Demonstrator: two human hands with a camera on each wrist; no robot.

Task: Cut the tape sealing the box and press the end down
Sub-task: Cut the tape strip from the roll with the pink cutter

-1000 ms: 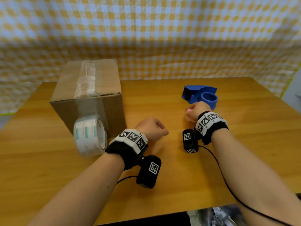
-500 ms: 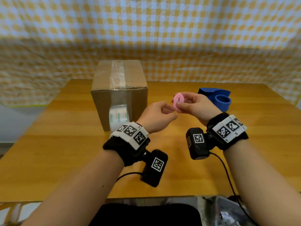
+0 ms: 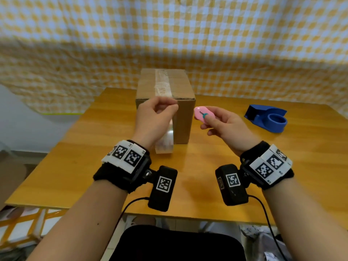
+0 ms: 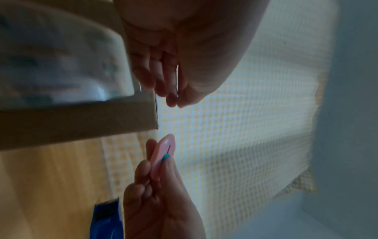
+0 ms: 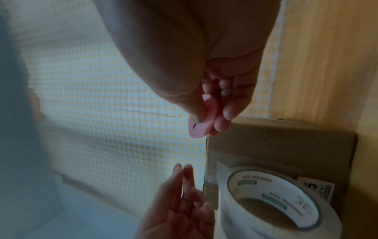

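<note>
A cardboard box stands on the wooden table, with clear tape along its top. The strip runs down the front to a hanging tape roll. My left hand hovers at the box's front top edge, thumb and fingertips pinched together; in the right wrist view they show just clear of the strip, with nothing between them. My right hand grips a pink cutter, thumb on its teal slider, just right of the box. No blade shows. The cutter nears the box corner.
A blue tape dispenser sits on the table at the far right. A yellow checked cloth hangs behind the table. The table's near edge is just under my wrists, and a black wrist cable trails off it.
My right hand picked the pink cutter up from near the dispenser and carried it towards the box. My left hand left the cutter and rose to the box's front top edge.
</note>
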